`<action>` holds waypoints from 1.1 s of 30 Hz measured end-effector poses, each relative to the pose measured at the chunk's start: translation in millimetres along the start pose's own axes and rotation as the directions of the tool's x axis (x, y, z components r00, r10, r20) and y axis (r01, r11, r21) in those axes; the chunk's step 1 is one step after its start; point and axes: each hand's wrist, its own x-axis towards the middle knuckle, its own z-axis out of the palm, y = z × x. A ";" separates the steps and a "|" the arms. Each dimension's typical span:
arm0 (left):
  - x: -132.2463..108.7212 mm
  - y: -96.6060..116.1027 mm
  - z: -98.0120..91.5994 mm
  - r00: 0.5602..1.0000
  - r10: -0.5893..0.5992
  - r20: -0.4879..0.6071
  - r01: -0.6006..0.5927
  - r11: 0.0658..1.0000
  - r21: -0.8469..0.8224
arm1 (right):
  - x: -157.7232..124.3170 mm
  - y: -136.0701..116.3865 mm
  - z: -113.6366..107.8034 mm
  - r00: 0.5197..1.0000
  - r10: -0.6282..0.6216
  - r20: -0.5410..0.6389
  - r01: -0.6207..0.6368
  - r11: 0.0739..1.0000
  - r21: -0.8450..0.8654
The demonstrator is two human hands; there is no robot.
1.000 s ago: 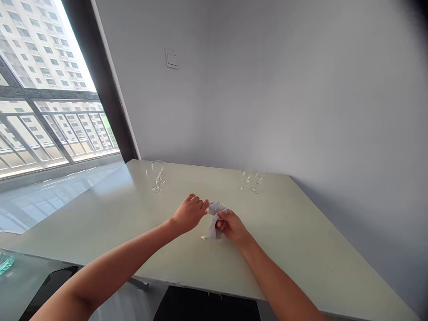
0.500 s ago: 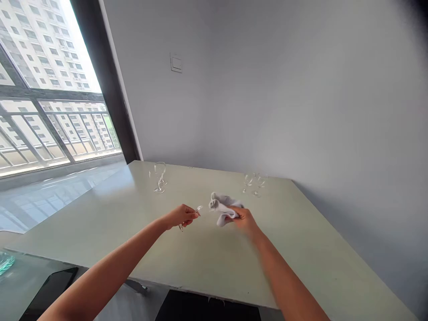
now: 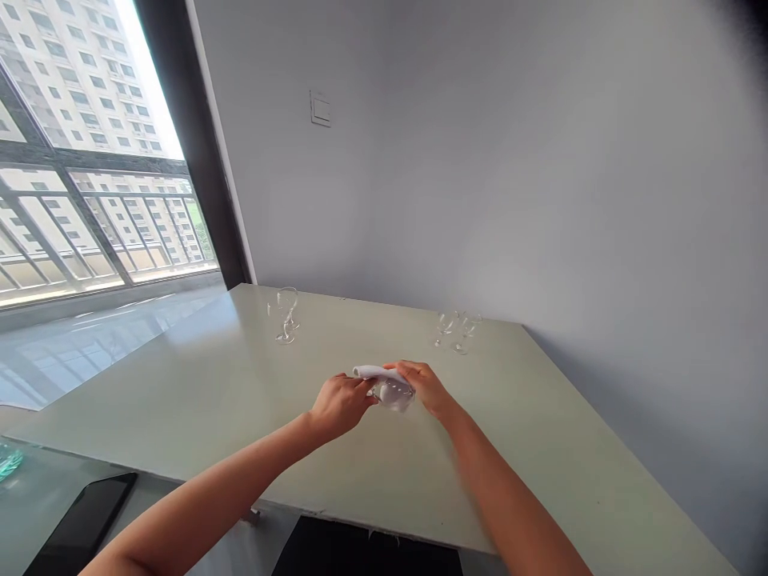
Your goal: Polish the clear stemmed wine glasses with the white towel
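Above the middle of the table, my left hand (image 3: 342, 405) is closed around the stem end of a clear wine glass (image 3: 397, 397), which lies tilted sideways with its bowl toward the right. My right hand (image 3: 423, 387) grips a white cloth (image 3: 378, 372) and presses it over the glass bowl. Part of the cloth shows through the glass; whether it is inside the bowl or behind it, I cannot tell. My fingers and the cloth hide most of the stem and foot.
Stemmed glasses (image 3: 286, 320) stand at the table's back left, and more clear glasses (image 3: 461, 332) stand at the back right. The pale table (image 3: 252, 448) meets a grey wall (image 3: 510, 160). A black phone (image 3: 84, 520) lies on a lower surface at front left.
My hands have come together. The cloth in my right hand has moved left onto the glass, and my left hand has shifted slightly right with the glass.
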 end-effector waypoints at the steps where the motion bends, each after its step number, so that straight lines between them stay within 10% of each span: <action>1: 0.7 0.5 0.1 0.999 -0.008 -0.033 0.008 1.000 -0.006 | 2.9 4.0 -2.8 0.996 0.086 -0.018 -0.081 0.979 0.187; 7: 22.1 6.1 7.9 0.961 -0.218 -0.172 0.213 0.976 -0.049 | 3.6 14.2 24.7 0.949 0.247 -0.196 0.005 0.610 0.793; 14: 40.8 31.8 27.6 0.866 -0.258 -0.429 0.245 0.966 -0.085 | -9.2 11.7 53.1 0.975 0.096 -0.200 0.065 0.738 0.672; 17: 38.7 35.7 30.5 0.893 -0.227 -0.388 0.130 0.956 -0.262 | -12.0 17.1 41.9 0.978 0.106 -0.178 0.024 0.796 0.605; 19: 38.9 31.7 27.7 0.936 -0.270 -0.227 0.108 0.831 -0.545 | -11.9 20.8 33.2 0.978 0.135 -0.159 -0.008 0.786 0.618; 25: 47.6 10.3 12.3 0.923 -0.243 0.299 0.297 -0.048 -0.954 | -9.4 28.4 32.7 0.951 0.305 -0.048 -0.174 0.657 0.734; 28: 48.7 6.2 13.4 0.889 -0.283 0.360 0.334 -0.138 -0.933 | -6.9 33.5 34.1 0.929 0.370 -0.020 -0.251 0.669 0.700; 33: 49.5 -4.3 25.1 0.781 -0.550 0.296 0.327 -0.043 -0.944 | -7.6 39.0 20.6 0.850 0.246 -0.465 -0.047 0.916 0.398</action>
